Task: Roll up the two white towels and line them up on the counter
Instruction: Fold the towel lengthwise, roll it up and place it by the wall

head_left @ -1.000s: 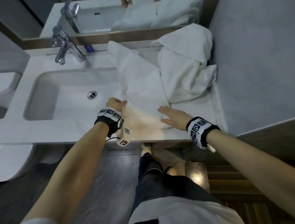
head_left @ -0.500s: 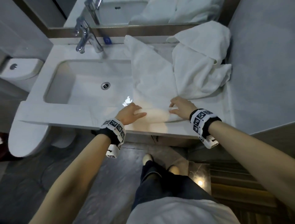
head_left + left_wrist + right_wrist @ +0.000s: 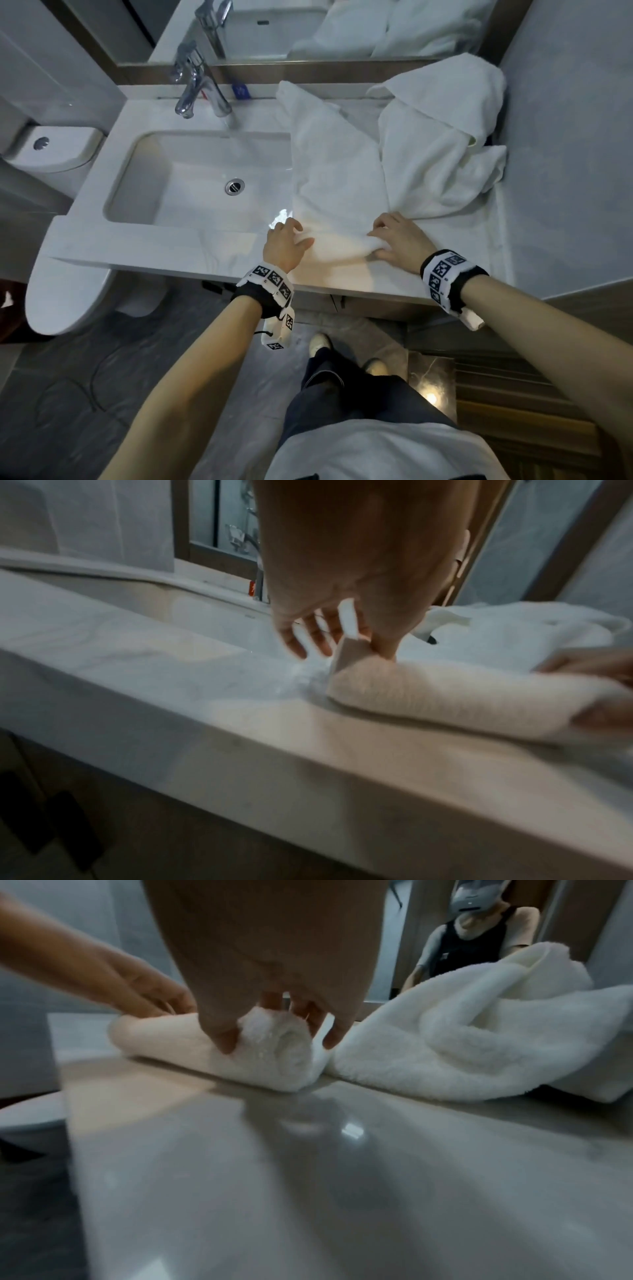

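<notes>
bare strip of table [image 3: 342, 274] along the near edge, open to reach from the front. bare table [image 3: 191, 240] also left of the hands, in front of the sink [image 3: 191, 178]. behind the roll, flat towel [image 3: 335, 164] covering the middle up to the back wall. crumpled towel [image 3: 442, 150] heaped against the right wall [image 3: 565, 137], blocking that back corner; narrow bare strip beside it. faucet [image 3: 195, 85] upright behind the sink, mirror [image 3: 308, 31] close above.
</notes>
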`<action>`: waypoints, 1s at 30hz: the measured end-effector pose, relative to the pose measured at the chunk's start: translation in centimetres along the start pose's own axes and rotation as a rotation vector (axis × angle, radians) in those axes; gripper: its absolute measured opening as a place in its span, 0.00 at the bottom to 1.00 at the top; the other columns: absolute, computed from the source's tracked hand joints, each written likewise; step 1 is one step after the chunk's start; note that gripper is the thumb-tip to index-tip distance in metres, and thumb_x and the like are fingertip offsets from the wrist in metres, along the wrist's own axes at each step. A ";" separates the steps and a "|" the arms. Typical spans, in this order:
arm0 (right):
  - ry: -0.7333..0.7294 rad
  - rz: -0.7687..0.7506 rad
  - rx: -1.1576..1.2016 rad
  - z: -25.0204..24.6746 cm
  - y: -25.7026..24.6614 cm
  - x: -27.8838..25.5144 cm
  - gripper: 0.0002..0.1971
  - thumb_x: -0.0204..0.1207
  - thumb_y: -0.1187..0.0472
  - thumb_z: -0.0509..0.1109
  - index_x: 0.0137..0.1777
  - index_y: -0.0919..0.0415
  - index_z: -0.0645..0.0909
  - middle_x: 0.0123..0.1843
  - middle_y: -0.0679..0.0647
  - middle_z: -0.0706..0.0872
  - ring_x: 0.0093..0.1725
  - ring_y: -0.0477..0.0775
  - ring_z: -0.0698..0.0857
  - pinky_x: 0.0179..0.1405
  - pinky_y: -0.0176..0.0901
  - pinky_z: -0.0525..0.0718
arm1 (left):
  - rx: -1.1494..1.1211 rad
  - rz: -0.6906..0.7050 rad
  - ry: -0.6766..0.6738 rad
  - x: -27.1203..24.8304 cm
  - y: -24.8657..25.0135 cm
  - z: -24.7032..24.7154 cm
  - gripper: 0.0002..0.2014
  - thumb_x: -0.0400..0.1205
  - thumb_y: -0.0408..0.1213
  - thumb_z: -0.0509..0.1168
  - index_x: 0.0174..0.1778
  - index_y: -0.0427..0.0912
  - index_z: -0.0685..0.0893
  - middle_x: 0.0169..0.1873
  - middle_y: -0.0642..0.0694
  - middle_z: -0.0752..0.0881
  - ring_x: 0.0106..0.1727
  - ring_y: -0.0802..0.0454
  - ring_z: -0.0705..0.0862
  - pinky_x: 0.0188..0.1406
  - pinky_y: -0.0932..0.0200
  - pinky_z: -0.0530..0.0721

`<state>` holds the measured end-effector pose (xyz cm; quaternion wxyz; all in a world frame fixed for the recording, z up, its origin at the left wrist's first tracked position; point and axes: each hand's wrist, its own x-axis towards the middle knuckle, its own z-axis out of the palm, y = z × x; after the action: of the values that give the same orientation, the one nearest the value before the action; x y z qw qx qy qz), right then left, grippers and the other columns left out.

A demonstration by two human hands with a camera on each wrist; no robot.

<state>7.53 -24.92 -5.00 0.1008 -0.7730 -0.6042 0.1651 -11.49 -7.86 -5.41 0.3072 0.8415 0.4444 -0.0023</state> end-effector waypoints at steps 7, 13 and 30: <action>-0.215 0.219 0.321 -1.3 -0.5 2.0 0.19 0.80 0.52 0.64 0.68 0.59 0.73 0.67 0.59 0.80 0.64 0.60 0.78 0.58 0.46 0.73 | -0.051 0.269 -0.069 -1.3 -2.4 -0.8 0.25 0.71 0.50 0.76 0.62 0.46 0.79 0.59 0.49 0.78 0.58 0.54 0.77 0.58 0.59 0.75; -0.081 0.500 0.470 -0.8 -1.2 4.0 0.25 0.77 0.49 0.69 0.66 0.65 0.69 0.68 0.62 0.77 0.66 0.62 0.77 0.65 0.51 0.75 | -0.230 0.045 -0.032 -0.1 -2.0 -1.8 0.19 0.76 0.51 0.71 0.56 0.43 0.81 0.48 0.50 0.84 0.51 0.49 0.84 0.47 0.59 0.78; -0.053 0.021 -0.162 -0.9 -1.4 5.6 0.27 0.74 0.41 0.68 0.65 0.59 0.73 0.62 0.56 0.81 0.62 0.57 0.77 0.64 0.46 0.68 | -0.161 -0.218 -0.045 4.5 -1.6 -1.6 0.35 0.73 0.56 0.72 0.67 0.35 0.70 0.63 0.40 0.77 0.65 0.41 0.77 0.59 0.52 0.76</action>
<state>7.80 -19.11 -4.40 0.0205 -0.7803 -0.6098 0.1371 -10.40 -3.03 -6.15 0.3818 0.7606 0.5248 -0.0188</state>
